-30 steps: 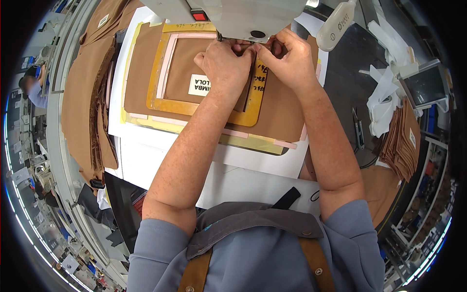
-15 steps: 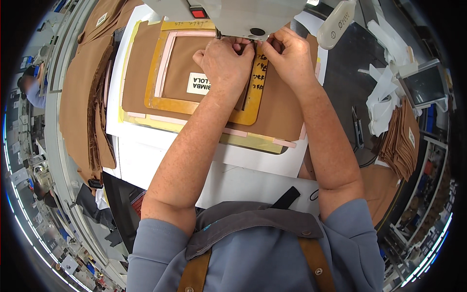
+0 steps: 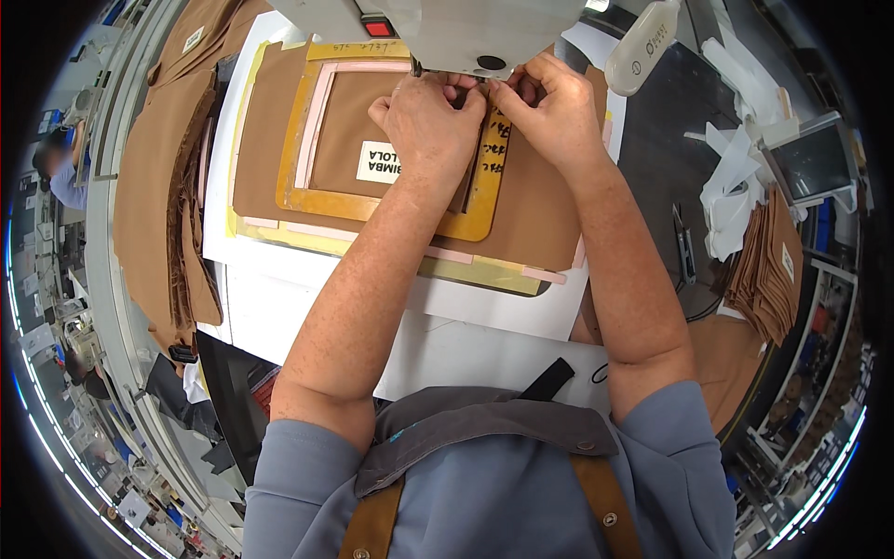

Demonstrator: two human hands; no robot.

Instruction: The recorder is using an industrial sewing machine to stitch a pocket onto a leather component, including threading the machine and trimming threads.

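From where I stand, the brown cloth (image 3: pixel 535 219) is already laid out under the machine (image 3: pixel 494 33), with the yellow frame (image 3: pixel 480 210) resting over it and the pale label (image 3: pixel 377 161) showing inside the opening. The left hand (image 3: pixel 431 121) and right hand (image 3: pixel 554 107) are both curled, fingertips close together beneath the machine's head, at the frame's far right part. Whether they pinch anything there I cannot tell; it's too small and partly hidden. I'd judge the laying-out done and the fine work at that spot unfinished. More brown pieces lie in the left pile (image 3: pixel 154 200) and the right stack (image 3: pixel 768 270); which are finished, I can't say.
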